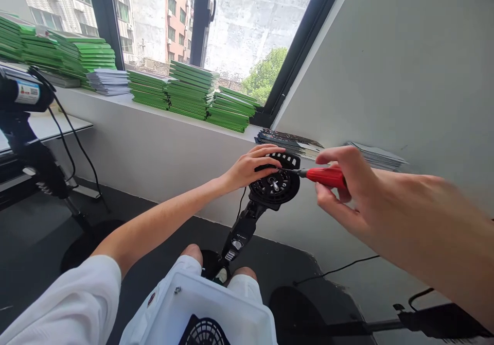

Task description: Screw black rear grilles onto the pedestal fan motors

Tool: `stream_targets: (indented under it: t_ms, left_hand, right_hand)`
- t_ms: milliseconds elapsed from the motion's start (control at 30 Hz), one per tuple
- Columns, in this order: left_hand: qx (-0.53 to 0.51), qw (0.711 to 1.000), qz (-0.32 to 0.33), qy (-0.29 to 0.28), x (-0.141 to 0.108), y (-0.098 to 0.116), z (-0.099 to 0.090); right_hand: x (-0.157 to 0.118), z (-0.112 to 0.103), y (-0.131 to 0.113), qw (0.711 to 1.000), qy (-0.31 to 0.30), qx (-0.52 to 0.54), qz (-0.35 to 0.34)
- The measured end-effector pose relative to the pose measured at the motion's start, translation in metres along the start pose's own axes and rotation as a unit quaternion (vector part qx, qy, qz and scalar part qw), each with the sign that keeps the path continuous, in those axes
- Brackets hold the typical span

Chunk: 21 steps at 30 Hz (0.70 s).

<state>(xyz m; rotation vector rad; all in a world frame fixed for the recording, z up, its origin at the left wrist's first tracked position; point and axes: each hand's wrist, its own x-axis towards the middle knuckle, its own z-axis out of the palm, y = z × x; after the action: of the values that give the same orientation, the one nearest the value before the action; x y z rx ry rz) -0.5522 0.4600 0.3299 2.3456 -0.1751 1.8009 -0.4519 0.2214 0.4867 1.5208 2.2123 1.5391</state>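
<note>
Left hand (252,166) grips the black hair dryer (275,185); right hand (339,185) pinches a red-handled screwdriver (322,176) at it. A white tray (216,304) rests on the lap, green booklets (192,90) line the windowsill.

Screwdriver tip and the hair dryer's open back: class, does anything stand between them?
Nothing visible does. The right hand holds the red screwdriver with its shaft reaching the hair dryer, which the left hand grips at the far rim.

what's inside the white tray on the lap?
In the white tray: a black round grille, cut off by the frame edge, and a small screw. The tray's near part lies out of frame.
</note>
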Motion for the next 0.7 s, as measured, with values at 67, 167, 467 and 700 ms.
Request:
stream_targets:
  t_ms: [67, 167, 467, 700]
  left_hand:
    - [0.007, 1.000, 0.007, -0.013, 0.000, -0.002, -0.002]
    - [0.010, 0.999, 0.009, -0.033, 0.001, -0.003, -0.004]
    - [0.002, 0.998, -0.047, -0.040, -0.001, 0.004, -0.006]
    - [-0.120, 0.974, -0.191, -0.007, 0.007, 0.003, 0.002]
  right_hand:
    - [0.003, -0.003, 0.002, 0.998, -0.004, -0.067, -0.008]
    - [0.006, -0.004, 0.003, 0.989, -0.003, -0.150, 0.006]
    - [0.027, -0.014, -0.003, 0.972, -0.192, -0.114, 0.075]
    - [0.037, -0.015, 0.002, 0.969, -0.210, -0.100, 0.080]
